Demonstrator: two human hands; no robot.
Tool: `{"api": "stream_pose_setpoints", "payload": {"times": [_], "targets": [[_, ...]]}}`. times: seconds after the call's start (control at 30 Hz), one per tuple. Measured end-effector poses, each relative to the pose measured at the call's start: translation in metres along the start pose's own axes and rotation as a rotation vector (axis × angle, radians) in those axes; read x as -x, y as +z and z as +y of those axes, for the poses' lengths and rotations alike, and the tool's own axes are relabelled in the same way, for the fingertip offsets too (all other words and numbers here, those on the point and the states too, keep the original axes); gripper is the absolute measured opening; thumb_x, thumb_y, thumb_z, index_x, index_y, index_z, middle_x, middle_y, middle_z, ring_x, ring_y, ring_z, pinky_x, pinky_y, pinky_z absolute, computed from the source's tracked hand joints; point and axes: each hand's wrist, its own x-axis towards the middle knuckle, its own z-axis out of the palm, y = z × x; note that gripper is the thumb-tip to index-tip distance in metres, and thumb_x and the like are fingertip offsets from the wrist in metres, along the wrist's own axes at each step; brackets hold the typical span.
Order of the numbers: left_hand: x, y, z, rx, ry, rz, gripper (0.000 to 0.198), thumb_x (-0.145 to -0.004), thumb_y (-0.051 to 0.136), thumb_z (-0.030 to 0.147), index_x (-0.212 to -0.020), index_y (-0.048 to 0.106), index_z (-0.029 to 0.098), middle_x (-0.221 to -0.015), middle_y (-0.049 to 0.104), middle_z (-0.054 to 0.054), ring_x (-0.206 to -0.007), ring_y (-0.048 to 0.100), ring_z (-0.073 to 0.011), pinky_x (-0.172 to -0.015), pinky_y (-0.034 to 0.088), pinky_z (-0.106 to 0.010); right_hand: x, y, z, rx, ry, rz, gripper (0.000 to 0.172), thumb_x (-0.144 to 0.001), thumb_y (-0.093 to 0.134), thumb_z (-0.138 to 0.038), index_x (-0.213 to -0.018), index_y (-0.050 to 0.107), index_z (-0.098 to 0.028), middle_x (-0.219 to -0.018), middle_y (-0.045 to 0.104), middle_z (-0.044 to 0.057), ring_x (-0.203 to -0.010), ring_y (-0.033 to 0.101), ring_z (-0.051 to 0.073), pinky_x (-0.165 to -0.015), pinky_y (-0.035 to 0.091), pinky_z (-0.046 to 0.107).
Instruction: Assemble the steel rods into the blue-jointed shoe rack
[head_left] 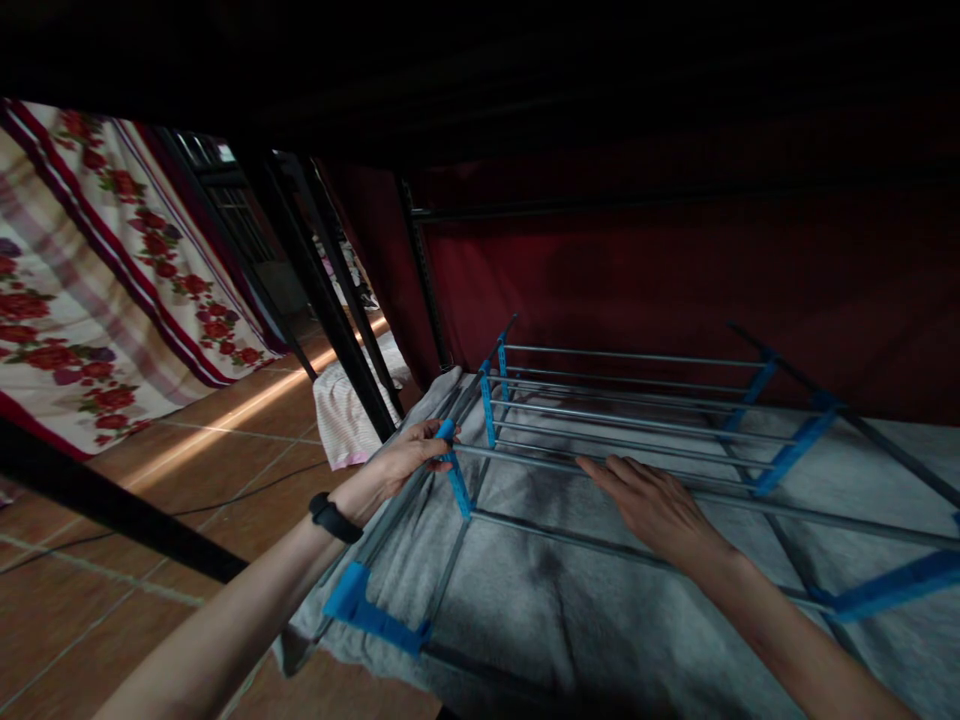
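A rack of thin grey metal rods joined by blue plastic connectors stands on a grey cloth-covered surface. My left hand [409,455], with a dark band [334,517] on its wrist, has its fingers closed round a blue connector [446,430] at the left end of one rod. Along the middle of that same rod [517,459] lies my right hand [652,508], fingers stretched out and touching it; its thumb is hidden. Nearer to me, a larger blue corner piece [375,610] joins the lower frame. More blue connectors [795,445] hold the rods at the right.
The grey cloth [540,620] lies rumpled beneath the rack. Black metal posts [315,290] rise at the left, and a dark red panel [637,290] closes the back. A floral cloth [135,270] hangs above the tiled floor [187,480]; a striped cloth [345,415] sits by a post.
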Motion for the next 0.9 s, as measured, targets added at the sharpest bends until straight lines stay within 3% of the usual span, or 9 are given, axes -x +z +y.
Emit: {"api": "stream_pose_setpoints", "payload": {"times": [0.1, 0.2, 0.3, 0.47, 0.67, 0.8, 0.9], "targets": [[0.002, -0.001, -0.001, -0.017, 0.044, -0.002, 0.034, -0.064, 0.081, 0.012, -0.097, 0.072, 0.016, -0.097, 0.068, -0.006, -0.075, 0.065, -0.0149, -0.061, 0.059, -0.022, 0.000, 0.000, -0.001, 0.004, 0.004, 0.019, 0.065, -0.084, 0.044, 0.002, -0.143, 0.048, -0.028, -0.109, 0.067, 0.003, -0.092, 0.064, 0.015, -0.075, 0.049, 0.029], [0.003, -0.003, -0.003, 0.025, 0.037, -0.032, 0.031, -0.075, 0.080, 0.028, -0.101, 0.072, 0.015, -0.104, 0.069, -0.010, -0.088, 0.066, -0.0201, -0.068, 0.061, -0.026, 0.001, 0.001, 0.000, 0.010, 0.009, 0.036, 0.064, -0.085, 0.045, 0.001, -0.142, 0.048, -0.029, -0.110, 0.067, 0.003, -0.094, 0.064, 0.016, -0.076, 0.049, 0.029], [0.004, -0.006, -0.006, 0.057, 0.021, -0.035, 0.035, -0.082, 0.074, 0.042, -0.103, 0.071, 0.015, -0.106, 0.070, -0.013, -0.097, 0.066, -0.0250, -0.074, 0.062, -0.031, 0.001, 0.001, 0.000, 0.019, -0.010, 0.056, 0.061, -0.087, 0.047, -0.002, -0.143, 0.048, -0.026, -0.110, 0.067, 0.004, -0.097, 0.063, 0.017, -0.085, 0.049, 0.033], [0.011, -0.003, -0.007, -0.029, 0.049, 0.004, 0.043, -0.082, 0.073, 0.051, -0.107, 0.070, 0.016, -0.114, 0.070, -0.012, -0.105, 0.064, -0.0279, -0.076, 0.061, -0.031, 0.001, -0.009, 0.000, -0.004, -0.045, 0.050, 0.053, -0.096, 0.049, -0.016, -0.149, 0.040, -0.020, -0.109, 0.068, 0.007, -0.097, 0.062, 0.020, -0.099, 0.042, 0.043], [0.018, 0.008, 0.004, 0.042, -0.165, 0.061, 0.040, -0.084, 0.068, 0.052, -0.111, 0.070, 0.023, -0.103, 0.077, -0.007, -0.095, 0.071, -0.0284, -0.081, 0.061, -0.039, 0.024, -0.029, 0.009, -0.044, 0.146, 0.084, 0.043, -0.102, 0.045, -0.023, -0.145, 0.045, -0.021, -0.127, 0.065, 0.010, -0.116, 0.058, 0.021, -0.110, 0.033, 0.046], [0.002, 0.003, 0.006, 0.009, -0.259, 0.066, 0.032, -0.089, 0.061, 0.052, -0.113, 0.070, 0.032, -0.105, 0.078, 0.000, -0.104, 0.071, -0.0281, -0.084, 0.059, -0.040, 0.045, -0.042, 0.019, -0.074, 0.307, 0.061, 0.039, -0.103, 0.043, -0.027, -0.141, 0.050, -0.021, -0.125, 0.065, 0.010, -0.114, 0.058, 0.020, -0.107, 0.037, 0.043], [-0.010, -0.003, 0.004, -0.034, -0.267, 0.042, 0.030, -0.086, 0.066, 0.053, -0.109, 0.072, 0.035, -0.106, 0.078, 0.004, -0.108, 0.070, -0.0275, -0.085, 0.058, -0.038, 0.059, -0.048, 0.026, -0.084, 0.371, 0.023, 0.038, -0.104, 0.040, -0.028, -0.140, 0.050, -0.020, -0.125, 0.064, 0.009, -0.114, 0.057, 0.019, -0.106, 0.037, 0.042]]}}
